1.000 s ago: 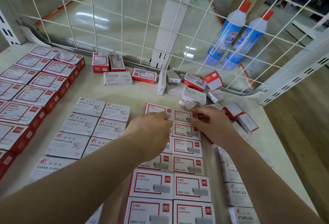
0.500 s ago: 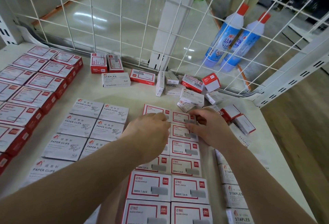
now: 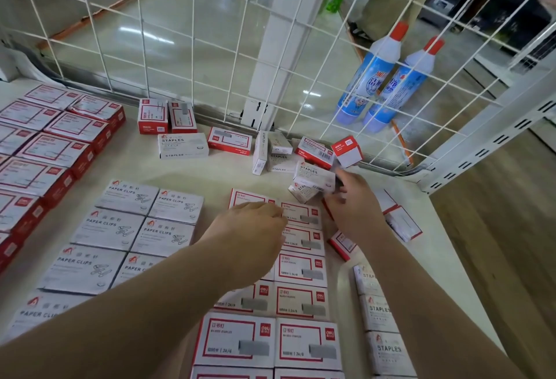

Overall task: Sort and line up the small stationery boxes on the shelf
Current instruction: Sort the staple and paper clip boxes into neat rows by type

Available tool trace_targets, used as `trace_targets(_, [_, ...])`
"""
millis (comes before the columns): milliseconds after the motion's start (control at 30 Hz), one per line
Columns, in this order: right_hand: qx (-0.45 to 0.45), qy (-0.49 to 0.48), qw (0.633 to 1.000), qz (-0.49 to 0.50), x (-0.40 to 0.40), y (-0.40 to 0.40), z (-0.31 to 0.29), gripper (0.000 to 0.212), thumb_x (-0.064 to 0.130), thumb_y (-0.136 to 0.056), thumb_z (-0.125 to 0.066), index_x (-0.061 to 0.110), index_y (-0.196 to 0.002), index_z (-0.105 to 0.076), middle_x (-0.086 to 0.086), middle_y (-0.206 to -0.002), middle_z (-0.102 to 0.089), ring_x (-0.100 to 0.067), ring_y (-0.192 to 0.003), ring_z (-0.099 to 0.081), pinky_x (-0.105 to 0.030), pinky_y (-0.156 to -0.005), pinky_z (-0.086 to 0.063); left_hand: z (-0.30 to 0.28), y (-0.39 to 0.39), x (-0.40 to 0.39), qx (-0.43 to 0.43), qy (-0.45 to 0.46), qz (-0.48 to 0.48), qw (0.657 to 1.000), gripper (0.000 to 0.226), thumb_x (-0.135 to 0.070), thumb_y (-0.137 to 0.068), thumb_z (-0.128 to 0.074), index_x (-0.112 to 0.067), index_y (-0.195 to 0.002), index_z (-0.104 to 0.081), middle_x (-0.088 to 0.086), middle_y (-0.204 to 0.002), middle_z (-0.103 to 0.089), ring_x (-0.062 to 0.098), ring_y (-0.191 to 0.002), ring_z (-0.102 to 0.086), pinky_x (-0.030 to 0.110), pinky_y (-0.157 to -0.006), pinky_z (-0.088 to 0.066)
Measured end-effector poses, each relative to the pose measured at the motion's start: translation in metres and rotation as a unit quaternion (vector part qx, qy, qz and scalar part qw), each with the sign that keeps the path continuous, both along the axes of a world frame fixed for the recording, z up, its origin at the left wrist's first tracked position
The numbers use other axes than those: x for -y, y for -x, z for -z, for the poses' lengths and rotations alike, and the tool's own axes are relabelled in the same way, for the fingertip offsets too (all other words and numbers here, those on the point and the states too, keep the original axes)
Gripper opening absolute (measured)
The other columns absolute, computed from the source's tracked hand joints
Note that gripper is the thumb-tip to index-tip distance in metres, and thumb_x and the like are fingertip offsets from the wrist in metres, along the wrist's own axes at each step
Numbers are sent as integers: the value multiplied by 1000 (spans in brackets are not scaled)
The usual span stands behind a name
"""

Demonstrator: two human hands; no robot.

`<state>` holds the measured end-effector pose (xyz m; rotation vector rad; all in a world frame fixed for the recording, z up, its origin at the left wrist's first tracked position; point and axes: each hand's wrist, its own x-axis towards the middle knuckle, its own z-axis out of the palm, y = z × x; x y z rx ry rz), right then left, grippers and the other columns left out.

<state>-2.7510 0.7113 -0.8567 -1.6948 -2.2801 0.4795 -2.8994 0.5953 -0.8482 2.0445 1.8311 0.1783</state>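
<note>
Head view: the left hand (image 3: 249, 222) lies palm-down on the two-column row of red-framed staple boxes (image 3: 301, 270) mid-shelf, fingers hidden. The right hand (image 3: 355, 207) reaches toward the jumbled boxes (image 3: 313, 178) behind; its grip cannot be told.

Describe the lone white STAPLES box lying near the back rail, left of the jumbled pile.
The white STAPLES box is a small rectangular carton, apparently cardboard, closed, lying flat on the shelf with its long side roughly parallel to the wire grid. "STAPLES" is printed in dark letters on its top face and again on the front side; finer print is unreadable. Two red-and-white boxes sit just behind it, another red-and-white box close to its right. Neither hand touches it.
</note>
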Motion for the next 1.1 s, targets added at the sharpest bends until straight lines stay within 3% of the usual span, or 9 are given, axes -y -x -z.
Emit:
trace_targets(133, [19,18,1000,-12,-6,3,1,50,16,-95,-47,19,-143,-31,-3,-137,-43,-20,-124,-45,-33,-98,-40,-1,0,-2,3,2,-4,1000,43,-30,-99,-36,-24,-142,-34,-7,-147,-34,13,-134,-32,33,-109,-27])
trace_targets(267, [39,11,999,-5,-10,4,2,38,18,-93,-51,16,-131,-46,-6,-128,-49,-22,-115,-50,-34,-95,-43,0,-2,-1,11,8,-12,1000,45,-31,-100,-34,-24,-144,-30,-8,-151,-28,14,-138,-26,34,-111,-23])
trace_targets(533, [-3,5,1000,24,-3,5,6,17,22,-86,-62,16,-102,-63,-6,-102,-61,-17,-87,-59,-24,-70,-46,-2,1,16,63,-27,-75,995,43,-29,-99,-36,-29,-141,-33,-11,-148,-30,12,-135,-27,30,-110,-25])
trace_targets(667, [-55,17,997,54,17,6,-4,32,21,-85,-64,12,-115,-59,-3,-109,-60,-17,-97,-56,-31,-81,-48,-11,5,26,81,-36,-131,987,39,-30,-98,-38,-31,-137,-38,-9,-138,-42,12,-125,-38,30,-104,-35])
trace_targets(800, [-156,24,986,51,52,12,-23,27,16,-84,-66,8,-110,-59,-1,-97,-62,-10,-83,-54,-18,-69,-42,-16,9,38,175,-10,-234,956,29,-30,-97,-42,-28,-125,-47,-9,-106,-58,7,-85,-58,22,-72,-51])
trace_targets(867, [-186,43,981,39,71,12,-31,20,16,-84,-67,21,-98,-54,10,-83,-56,-3,-75,-50,-13,-63,-40,-18,12,44,232,3,-271,934,26,-30,-97,-42,-25,-121,-47,-7,-90,-59,6,-64,-56,20,-54,-47])
trace_targets(933, [-200,59,978,30,89,12,-37,23,17,-83,-67,23,-100,-53,16,-81,-51,2,-74,-49,-11,-63,-41,-21,15,51,274,-3,-297,915,25,-29,-97,-42,-22,-120,-45,-3,-92,-59,5,-61,-54,18,-49,-41])
trace_targets(1033, [-186,64,980,20,109,8,-35,40,17,-80,-69,18,-118,-54,4,-106,-58,-9,-95,-55,-30,-84,-51,-29,19,61,313,-14,-323,893,26,-29,-97,-41,-22,-121,-46,-5,-100,-59,2,-64,-53,14,-47,-39])
trace_targets(1100, [-183,62,981,-3,119,4,-35,40,16,-80,-70,23,-116,-54,5,-113,-55,-9,-102,-54,-29,-90,-49,-32,21,68,310,-19,-313,897,30,-29,-98,-41,-22,-126,-47,-9,-101,-59,0,-66,-51,12,-48,-38])
